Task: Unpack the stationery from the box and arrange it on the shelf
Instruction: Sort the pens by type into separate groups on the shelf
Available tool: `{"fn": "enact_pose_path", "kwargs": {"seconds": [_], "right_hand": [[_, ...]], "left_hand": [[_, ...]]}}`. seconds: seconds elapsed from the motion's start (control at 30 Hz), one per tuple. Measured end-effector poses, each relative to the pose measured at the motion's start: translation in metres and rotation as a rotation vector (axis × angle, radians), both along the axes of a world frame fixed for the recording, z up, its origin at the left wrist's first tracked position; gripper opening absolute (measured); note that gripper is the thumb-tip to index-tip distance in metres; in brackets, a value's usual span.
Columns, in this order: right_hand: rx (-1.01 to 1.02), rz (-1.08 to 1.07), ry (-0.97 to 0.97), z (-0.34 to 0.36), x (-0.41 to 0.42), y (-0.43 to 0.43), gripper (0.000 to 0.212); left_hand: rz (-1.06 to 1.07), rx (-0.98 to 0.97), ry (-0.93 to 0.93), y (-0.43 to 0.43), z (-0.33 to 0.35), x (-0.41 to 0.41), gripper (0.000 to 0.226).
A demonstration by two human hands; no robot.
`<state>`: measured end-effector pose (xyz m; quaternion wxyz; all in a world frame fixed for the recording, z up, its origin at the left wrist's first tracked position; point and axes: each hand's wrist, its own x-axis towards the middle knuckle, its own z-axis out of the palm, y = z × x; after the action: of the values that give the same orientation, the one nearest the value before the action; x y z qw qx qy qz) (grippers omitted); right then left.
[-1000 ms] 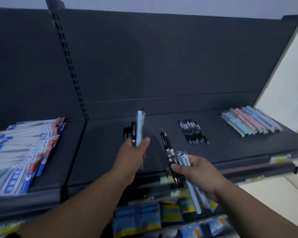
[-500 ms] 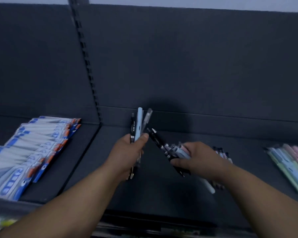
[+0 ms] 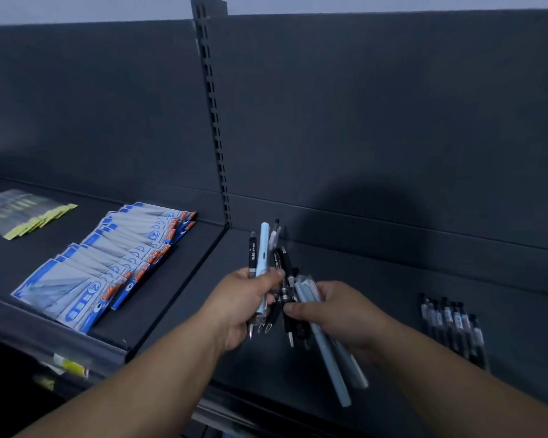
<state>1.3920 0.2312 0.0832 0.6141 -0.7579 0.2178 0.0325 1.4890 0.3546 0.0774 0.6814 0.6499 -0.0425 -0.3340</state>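
Observation:
My left hand [image 3: 241,303] grips a small bunch of pens, a light blue pen [image 3: 262,257] and black ones beside it, tips pointing down, above the dark shelf [image 3: 178,311]. Close to its right, my right hand [image 3: 336,311] holds a second bunch: black pens [image 3: 287,298] and long pale blue-grey pens [image 3: 332,368] that stick out toward me. The two bunches nearly touch in the middle. No box is in view.
A row of black pens [image 3: 453,327] lies on the shelf at the right. Blue and white packets [image 3: 108,263] are fanned out on the left shelf section, with yellow-edged clear packets [image 3: 23,216] farther left. A slotted upright [image 3: 214,121] divides the back panel.
The view has swung left, so the pastel pens at the right are out of sight. My hands have drawn closer together, each still holding its bunch of pens.

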Motion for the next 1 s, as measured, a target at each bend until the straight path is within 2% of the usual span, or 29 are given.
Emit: {"fn": "enact_pose_path", "kwargs": {"seconds": [0.17, 0.2, 0.33, 0.43, 0.5, 0.57, 0.67, 0.8, 0.9, 1.0], "right_hand": [[-0.058, 0.024, 0.02, 0.0, 0.014, -0.001, 0.011], [-0.159, 0.031, 0.037, 0.002, 0.016, -0.005, 0.013], [-0.839, 0.178, 0.145, 0.002, 0.019, -0.034, 0.026], [-1.115, 0.377, 0.164, -0.003, 0.024, -0.051, 0.013], [-1.278, 0.55, 0.195, -0.009, 0.03, -0.057, 0.032], [-1.415, 0.648, 0.147, -0.013, 0.038, -0.059, 0.037], [-1.472, 0.672, -0.084, -0.028, 0.045, -0.057, 0.036], [-1.399, 0.543, -0.198, -0.043, 0.05, -0.059, 0.042], [-1.302, 0.35, -0.143, -0.039, 0.045, -0.053, 0.037], [-1.125, 0.108, 0.079, -0.033, 0.036, -0.048, 0.006]], "left_hand": [[0.012, 0.044, -0.036, 0.001, -0.001, 0.017, 0.011], [0.004, 0.083, -0.07, 0.002, -0.002, 0.023, 0.013], [-0.054, 0.331, -0.252, 0.011, -0.007, 0.053, 0.017], [-0.163, 0.543, -0.383, 0.018, -0.01, 0.074, 0.019], [-0.235, 0.628, -0.431, 0.018, -0.013, 0.08, 0.019], [-0.292, 0.661, -0.45, 0.014, -0.018, 0.08, 0.019], [-0.324, 0.639, -0.439, 0.002, -0.029, 0.08, 0.019], [-0.326, 0.562, -0.456, -0.007, -0.038, 0.078, 0.017], [-0.328, 0.53, -0.459, -0.003, -0.039, 0.077, 0.017], [-0.35, 0.558, -0.492, 0.002, -0.038, 0.077, 0.018]]}}
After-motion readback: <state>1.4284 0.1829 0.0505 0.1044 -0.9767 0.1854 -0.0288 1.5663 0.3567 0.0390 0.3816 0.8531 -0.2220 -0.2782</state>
